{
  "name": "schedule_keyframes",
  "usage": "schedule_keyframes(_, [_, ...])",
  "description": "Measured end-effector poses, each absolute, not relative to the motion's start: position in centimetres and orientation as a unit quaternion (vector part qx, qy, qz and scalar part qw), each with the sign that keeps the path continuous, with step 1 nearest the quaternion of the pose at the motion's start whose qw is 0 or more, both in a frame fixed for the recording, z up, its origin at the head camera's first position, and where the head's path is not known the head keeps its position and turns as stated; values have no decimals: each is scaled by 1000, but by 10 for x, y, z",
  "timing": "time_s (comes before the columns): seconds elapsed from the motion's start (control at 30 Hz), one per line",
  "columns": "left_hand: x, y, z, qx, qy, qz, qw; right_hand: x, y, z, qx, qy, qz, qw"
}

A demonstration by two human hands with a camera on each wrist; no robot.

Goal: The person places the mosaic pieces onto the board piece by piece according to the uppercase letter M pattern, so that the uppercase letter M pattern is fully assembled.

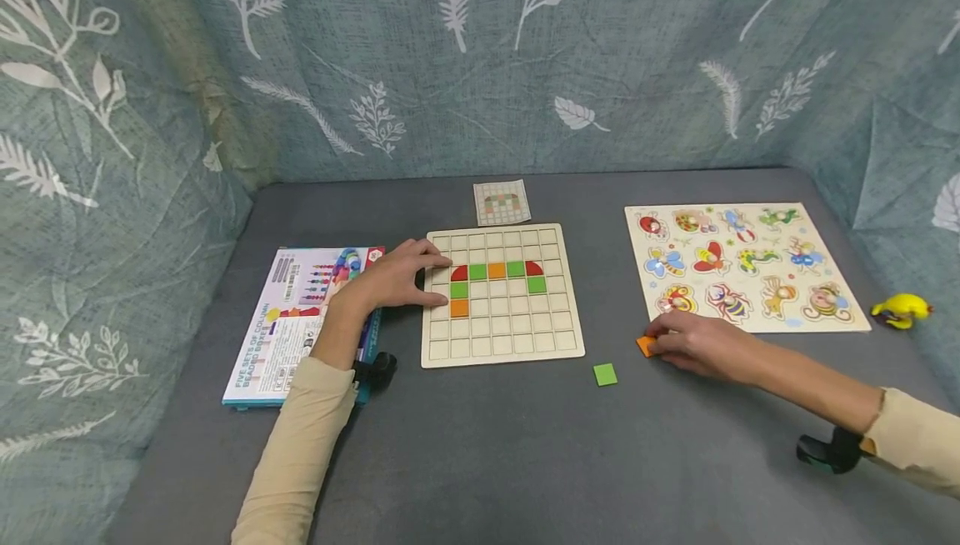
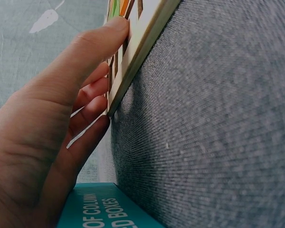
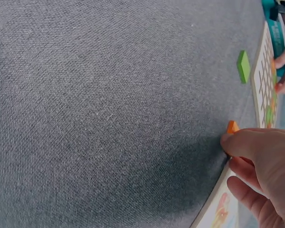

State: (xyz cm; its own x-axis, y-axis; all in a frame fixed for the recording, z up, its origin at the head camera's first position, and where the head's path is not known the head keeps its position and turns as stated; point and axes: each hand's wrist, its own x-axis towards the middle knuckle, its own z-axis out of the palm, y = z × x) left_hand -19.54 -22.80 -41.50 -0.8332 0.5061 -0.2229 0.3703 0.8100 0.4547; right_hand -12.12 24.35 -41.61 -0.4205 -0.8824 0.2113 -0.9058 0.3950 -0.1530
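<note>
A wooden grid board (image 1: 500, 348) lies at the middle of the table, with red, green and orange tiles set in an arch shape on it. My left hand (image 1: 393, 274) rests at the board's left edge, thumb and fingers spread apart; the left wrist view shows the thumb (image 2: 97, 45) over the rim. To the right, my right hand (image 1: 697, 345) pinches an orange tile (image 1: 643, 346) between thumb and fingers. In the right wrist view that tile (image 3: 232, 127) pokes out past the thumb tip. One loose green square tile (image 1: 605, 374) lies between the board and my right hand.
Behind the board lies a small pattern card (image 1: 502, 203) with a similar arch. A boxed toy (image 1: 258, 362) sits under my left forearm. An insect puzzle board (image 1: 712, 237) is at the right, near a yellow toy (image 1: 903, 310). Patterned cloth (image 1: 420, 70) hangs behind.
</note>
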Motion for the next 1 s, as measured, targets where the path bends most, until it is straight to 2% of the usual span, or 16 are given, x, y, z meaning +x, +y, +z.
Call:
schedule_keyframes(0.6, [-197,-230,-416,243,935,197,166,-136,229,-416,594,-796,103,43])
schedule_keyframes(1.0, [-195,-228,-417,239,934,206,165,-138,227,-416,603,-790,103,40])
